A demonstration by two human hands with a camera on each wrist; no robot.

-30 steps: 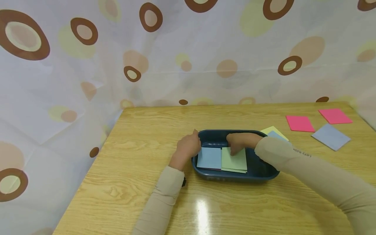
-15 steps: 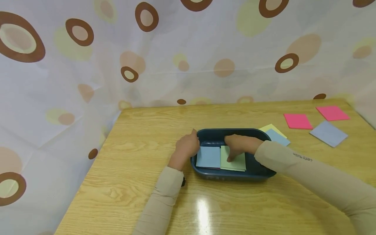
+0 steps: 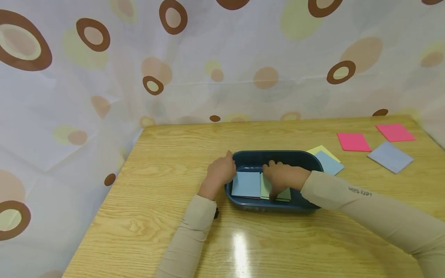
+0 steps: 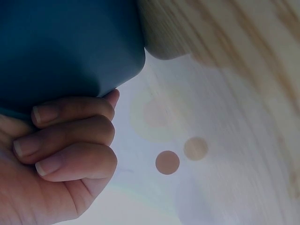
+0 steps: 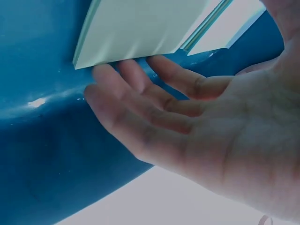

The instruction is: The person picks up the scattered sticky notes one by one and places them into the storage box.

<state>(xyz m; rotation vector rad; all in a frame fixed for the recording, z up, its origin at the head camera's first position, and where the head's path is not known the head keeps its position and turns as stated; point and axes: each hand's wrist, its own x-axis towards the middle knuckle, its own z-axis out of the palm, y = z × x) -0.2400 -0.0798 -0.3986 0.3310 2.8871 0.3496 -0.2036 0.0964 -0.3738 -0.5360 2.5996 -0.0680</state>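
Observation:
A dark blue plastic bin (image 3: 274,208) stands on the table. My left hand (image 3: 221,170) grips its left end, fingers curled at the wall in the left wrist view. Inside lie a stack of light blue sticky notes (image 3: 246,184), a pink edge showing beneath, and a stack of pale green sticky notes (image 3: 265,187) beside it. Over the green stack my right hand (image 3: 286,177) is spread, thumb at the near edge and fingers toward the far side. In the right wrist view its fingertips meet the edge of the green stack, the fingers only slightly bent.
Right of the bin, a blue note (image 3: 329,163) overlaps a yellow note (image 3: 320,149). Farther right lie two pink notes, one nearer (image 3: 354,142) and one at the back (image 3: 395,132), plus a grey-blue note (image 3: 391,157). A patterned curtain (image 3: 240,77) hangs behind the wooden table (image 3: 146,216).
My right thumb has slid from the far part of the green notes to their near edge, and the hand has spread wider. The left hand keeps its grip on the bin.

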